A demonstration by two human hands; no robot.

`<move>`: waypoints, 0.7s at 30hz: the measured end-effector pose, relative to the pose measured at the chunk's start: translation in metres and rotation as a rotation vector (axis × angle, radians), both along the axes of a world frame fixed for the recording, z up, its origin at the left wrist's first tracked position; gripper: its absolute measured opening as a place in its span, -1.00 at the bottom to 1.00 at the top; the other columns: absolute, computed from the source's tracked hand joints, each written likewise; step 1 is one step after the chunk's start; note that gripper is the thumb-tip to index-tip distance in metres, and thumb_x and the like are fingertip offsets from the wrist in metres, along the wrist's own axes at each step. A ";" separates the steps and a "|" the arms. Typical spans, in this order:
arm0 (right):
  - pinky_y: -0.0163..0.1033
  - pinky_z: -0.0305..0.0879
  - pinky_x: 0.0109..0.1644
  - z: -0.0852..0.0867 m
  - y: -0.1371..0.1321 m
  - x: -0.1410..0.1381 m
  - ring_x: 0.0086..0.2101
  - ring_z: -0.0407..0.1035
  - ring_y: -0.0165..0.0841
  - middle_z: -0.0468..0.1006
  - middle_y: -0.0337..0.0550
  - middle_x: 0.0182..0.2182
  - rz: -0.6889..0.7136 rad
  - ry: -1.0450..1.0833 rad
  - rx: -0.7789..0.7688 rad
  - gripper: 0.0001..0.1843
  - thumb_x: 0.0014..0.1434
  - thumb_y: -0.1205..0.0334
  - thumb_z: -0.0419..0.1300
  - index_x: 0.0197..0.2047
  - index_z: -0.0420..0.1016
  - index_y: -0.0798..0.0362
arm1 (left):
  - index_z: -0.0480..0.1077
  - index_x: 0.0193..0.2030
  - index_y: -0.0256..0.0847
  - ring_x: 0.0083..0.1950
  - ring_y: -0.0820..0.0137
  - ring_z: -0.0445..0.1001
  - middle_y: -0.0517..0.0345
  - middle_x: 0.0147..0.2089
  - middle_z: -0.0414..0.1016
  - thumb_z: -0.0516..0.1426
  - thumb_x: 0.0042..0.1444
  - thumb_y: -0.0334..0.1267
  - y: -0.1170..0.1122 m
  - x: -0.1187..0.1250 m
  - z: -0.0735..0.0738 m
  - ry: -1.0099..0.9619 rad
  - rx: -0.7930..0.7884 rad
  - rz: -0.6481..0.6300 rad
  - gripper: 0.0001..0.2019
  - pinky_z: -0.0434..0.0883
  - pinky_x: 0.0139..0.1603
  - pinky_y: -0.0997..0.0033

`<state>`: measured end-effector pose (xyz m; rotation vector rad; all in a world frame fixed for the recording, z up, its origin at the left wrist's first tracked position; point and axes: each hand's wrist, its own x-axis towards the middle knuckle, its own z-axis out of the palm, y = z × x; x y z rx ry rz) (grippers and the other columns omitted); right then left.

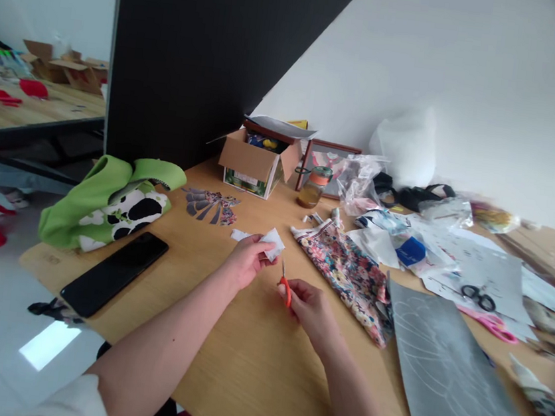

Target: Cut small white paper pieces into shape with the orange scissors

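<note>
My left hand (246, 258) pinches a small white piece of paper (273, 242) above the wooden table (250, 358). My right hand (309, 305) is closed around small orange-handled scissors (285, 284), whose blades point up toward the paper. A second white scrap (239, 235) lies on the table just left of my left hand. Floral fabric (350, 273) lies right of both hands.
A black phone (114, 273) and a green cow-print cloth (112, 206) lie at left. An open cardboard box (257, 159), a jar (314, 187), a cut patterned shape (210, 205), grey sheet (449, 368), black scissors (478, 296) and loose papers surround the work area.
</note>
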<state>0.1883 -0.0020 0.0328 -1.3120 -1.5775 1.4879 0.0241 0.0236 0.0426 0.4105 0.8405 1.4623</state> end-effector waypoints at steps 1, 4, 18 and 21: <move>-0.32 -0.06 -0.53 0.000 0.000 0.000 -0.62 0.10 -0.46 0.26 -0.33 -0.67 0.000 0.006 -0.005 -0.50 -0.12 -0.24 0.34 -0.45 0.48 0.09 | 0.40 -0.40 -0.31 -0.45 0.46 0.45 0.09 -0.43 0.52 0.25 -0.16 -0.51 -0.001 0.001 0.000 0.019 0.009 -0.010 -0.85 0.43 -0.40 0.45; -0.33 -0.05 -0.53 0.000 0.000 0.002 -0.62 0.10 -0.47 0.29 -0.31 -0.65 0.026 0.059 -0.013 -0.46 -0.08 -0.29 0.31 -0.43 0.47 0.08 | 0.41 -0.40 -0.31 -0.47 0.49 0.42 0.10 -0.43 0.51 0.28 -0.19 -0.48 -0.003 0.003 0.000 0.077 0.033 -0.054 -0.82 0.38 -0.45 0.50; -0.35 -0.07 -0.53 0.001 0.001 0.005 -0.62 0.11 -0.49 0.35 -0.28 -0.62 0.065 0.156 -0.062 -0.46 -0.04 -0.28 0.30 -0.44 0.48 0.11 | 0.40 -0.42 -0.31 -0.43 0.44 0.44 0.10 -0.43 0.49 0.26 -0.22 -0.50 -0.005 0.009 -0.004 0.249 0.031 -0.127 -0.83 0.40 -0.40 0.43; -0.35 -0.06 -0.53 0.002 0.000 0.005 -0.61 0.11 -0.50 0.36 -0.27 -0.60 0.058 0.174 -0.059 -0.46 -0.04 -0.28 0.31 -0.45 0.49 0.11 | 0.42 -0.38 -0.31 -0.42 0.46 0.44 0.09 -0.40 0.50 0.26 -0.23 -0.52 -0.005 0.008 -0.004 0.246 0.038 -0.128 -0.79 0.40 -0.40 0.45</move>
